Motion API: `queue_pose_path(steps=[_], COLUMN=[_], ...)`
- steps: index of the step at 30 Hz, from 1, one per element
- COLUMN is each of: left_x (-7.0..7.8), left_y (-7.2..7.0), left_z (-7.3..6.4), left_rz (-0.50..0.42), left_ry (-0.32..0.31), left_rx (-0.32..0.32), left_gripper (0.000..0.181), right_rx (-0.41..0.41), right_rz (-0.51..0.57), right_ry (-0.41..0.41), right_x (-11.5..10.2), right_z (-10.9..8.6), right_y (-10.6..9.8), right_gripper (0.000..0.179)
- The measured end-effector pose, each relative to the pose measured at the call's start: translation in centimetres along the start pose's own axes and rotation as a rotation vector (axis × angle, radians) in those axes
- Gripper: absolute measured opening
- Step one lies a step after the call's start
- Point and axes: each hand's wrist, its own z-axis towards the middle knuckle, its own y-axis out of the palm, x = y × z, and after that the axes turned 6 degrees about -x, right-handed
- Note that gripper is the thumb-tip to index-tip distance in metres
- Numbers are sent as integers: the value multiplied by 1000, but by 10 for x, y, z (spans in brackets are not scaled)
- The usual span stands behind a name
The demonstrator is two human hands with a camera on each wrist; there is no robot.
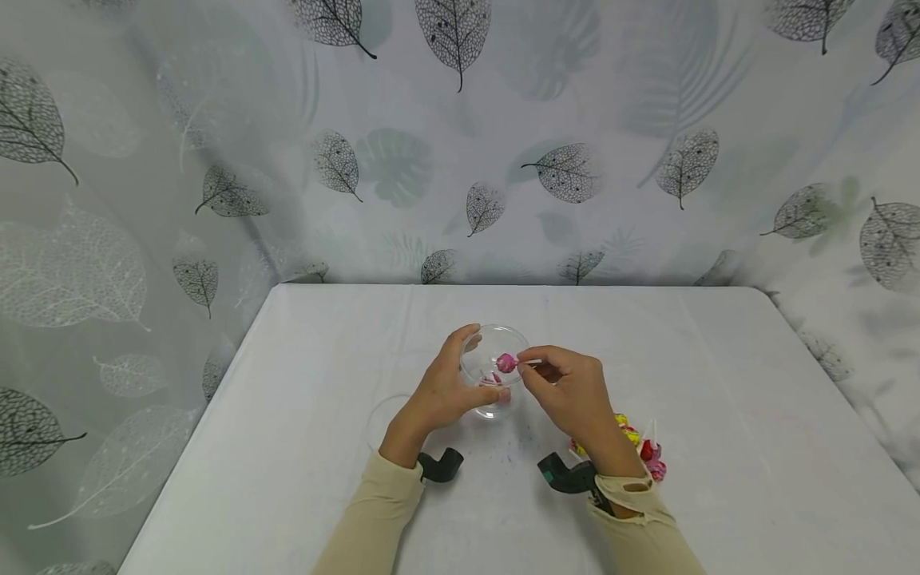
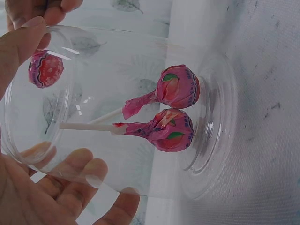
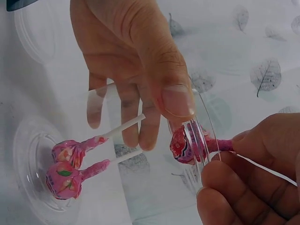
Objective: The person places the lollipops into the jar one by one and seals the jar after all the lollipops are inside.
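My left hand point(image 1: 440, 391) grips a clear plastic jar point(image 1: 477, 353) around its side near the rim, its mouth tilted up over the table. My right hand point(image 1: 571, 387) pinches a pink-wrapped lollipop point(image 1: 506, 363) by its stick end. In the right wrist view, the head of this lollipop point(image 3: 185, 146) sits right at the jar's mouth, seen through the clear rim. Two more pink lollipops lie at the jar's bottom in the left wrist view, one lollipop point(image 2: 178, 86) beside the other lollipop point(image 2: 172, 131), sticks toward the mouth.
Partly under my right forearm is a pile of lollipops point(image 1: 652, 459) in yellow, red and pink wrappers. A clear round lid point(image 1: 372, 419) lies on the white table point(image 1: 726, 383) by my left wrist. A leaf-patterned curtain point(image 1: 503, 120) surrounds the table's back and sides.
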Motion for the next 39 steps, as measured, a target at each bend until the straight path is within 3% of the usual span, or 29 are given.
queue_pose_path(steps=[9,17,27,39], left_x=[-1,0,-2,-2], left_y=[1,12,2,3], left_z=[1,3,2,5], left_rz=[-5,-3,0,-12], left_ry=[-18,1,-35,3], left_rx=[10,-26,16,-20], left_gripper=[108,106,107,107], right_rx=[-2,24,65,139], right_rz=[-21,-33,-46,-173], right_ry=[-40,-13,-42,139], right_x=[2,5,13,37], right_z=[-1,-12,-9,-39], right_y=[1,-11,-33,-79], right_gripper=[18,19,18,17])
